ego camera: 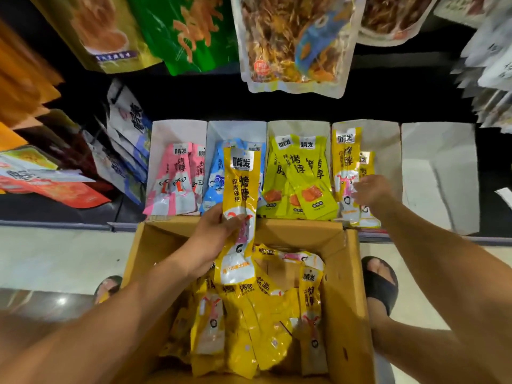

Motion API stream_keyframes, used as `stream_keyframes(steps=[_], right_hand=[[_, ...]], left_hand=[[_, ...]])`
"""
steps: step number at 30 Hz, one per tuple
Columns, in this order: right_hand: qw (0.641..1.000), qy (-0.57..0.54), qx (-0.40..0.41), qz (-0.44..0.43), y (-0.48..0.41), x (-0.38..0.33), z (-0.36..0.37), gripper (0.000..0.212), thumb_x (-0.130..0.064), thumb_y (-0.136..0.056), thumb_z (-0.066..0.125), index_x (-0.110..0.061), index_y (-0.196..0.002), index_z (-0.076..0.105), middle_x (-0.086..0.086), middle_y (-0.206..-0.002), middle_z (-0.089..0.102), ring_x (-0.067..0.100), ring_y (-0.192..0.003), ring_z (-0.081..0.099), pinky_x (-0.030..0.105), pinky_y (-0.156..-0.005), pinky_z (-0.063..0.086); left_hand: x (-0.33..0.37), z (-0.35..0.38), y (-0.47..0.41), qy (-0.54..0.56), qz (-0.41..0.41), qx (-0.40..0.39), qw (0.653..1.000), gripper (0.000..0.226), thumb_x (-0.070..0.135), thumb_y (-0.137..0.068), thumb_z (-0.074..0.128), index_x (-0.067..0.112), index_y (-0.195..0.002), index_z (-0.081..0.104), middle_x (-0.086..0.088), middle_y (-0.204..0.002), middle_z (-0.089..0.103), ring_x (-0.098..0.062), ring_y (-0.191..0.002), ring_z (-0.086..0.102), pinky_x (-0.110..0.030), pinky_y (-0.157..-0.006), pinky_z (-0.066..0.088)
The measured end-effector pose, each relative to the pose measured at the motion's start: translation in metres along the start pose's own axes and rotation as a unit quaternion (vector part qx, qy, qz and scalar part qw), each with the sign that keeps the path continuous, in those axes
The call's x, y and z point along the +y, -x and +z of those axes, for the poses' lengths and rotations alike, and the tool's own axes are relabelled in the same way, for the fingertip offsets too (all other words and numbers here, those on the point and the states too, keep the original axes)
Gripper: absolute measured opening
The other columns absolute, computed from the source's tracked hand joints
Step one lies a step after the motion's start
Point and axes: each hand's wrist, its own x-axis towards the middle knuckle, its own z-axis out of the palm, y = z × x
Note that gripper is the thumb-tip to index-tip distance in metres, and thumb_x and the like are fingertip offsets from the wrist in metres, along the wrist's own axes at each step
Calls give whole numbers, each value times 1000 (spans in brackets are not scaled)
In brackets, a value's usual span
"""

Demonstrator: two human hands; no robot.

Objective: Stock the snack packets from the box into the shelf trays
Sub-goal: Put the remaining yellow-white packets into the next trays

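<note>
A cardboard box (343, 275) below me holds several yellow snack packets (249, 328). My left hand (213, 239) grips one yellow packet (240, 189) upright above the box's far edge. My right hand (372, 191) reaches into the fourth white shelf tray (388, 134), fingers spread on the yellow packets (346, 162) lying there. The other trays hold pink packets (180, 176), blue packets (214, 181) and lime-green packets (299, 173). The rightmost tray (437, 173) shows no packets.
Large snack bags (293, 40) hang from the shelf above. More bags (124, 151) lean at the left of the trays. My sandalled feet (381, 281) stand on the pale floor on either side of the box.
</note>
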Motion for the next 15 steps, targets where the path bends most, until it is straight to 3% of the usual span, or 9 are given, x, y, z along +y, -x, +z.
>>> stream_keyframes(steps=[3,5,8,9,11,13,15], right_hand=[[999,40,-21,11,-2,0,6,13,-12,-87,67,-21,-95,62,7,-95,64,24,-80,60,35,-76,56],[998,66,-13,4,-10,6,13,11,-22,-84,71,-17,-91,64,8,-93,66,24,-80,60,34,-75,54],[985,163,-22,-49,-28,17,25,62,-62,-65,70,-12,-100,66,14,-98,68,31,-87,64,38,-75,55],[980,182,-16,-81,-27,19,28,74,-62,-63,74,-9,-114,62,16,-106,66,34,-95,64,40,-78,55],[979,165,-7,-122,-10,14,35,87,-39,-76,82,-7,-144,37,14,-121,58,34,-106,61,43,-83,53],[970,167,29,-174,0,11,42,90,-25,-88,73,-18,-156,13,17,-126,53,37,-103,61,45,-78,55],[951,235,44,-199,-6,17,50,89,-19,-91,69,-21,-158,10,23,-149,35,45,-123,53,51,-87,54]], left_hand=[[0,1,1,17,-1,-3,1000,12,10,-101,62,12,-111,69,-6,-96,77,-21,-85,73,-35,-76,56],[1,3,2,25,-1,2,1000,12,7,-101,61,14,-103,69,-1,-85,77,-17,-77,73,-34,-72,56],[1,4,4,17,1,3,1000,15,4,-101,60,16,-96,68,4,-77,75,-14,-72,72,-31,-68,56],[2,4,4,18,0,2,1000,16,4,-101,60,16,-96,69,3,-79,75,-15,-74,72,-32,-68,57],[3,3,5,23,-5,5,1000,17,4,-101,60,17,-96,69,1,-81,76,-16,-76,73,-31,-67,57],[3,2,4,27,-13,8,1000,16,5,-101,60,17,-98,70,-1,-87,77,-17,-79,73,-31,-68,57],[3,2,3,25,-20,8,999,15,5,-101,60,16,-103,70,-4,-93,78,-19,-84,74,-34,-71,58]])
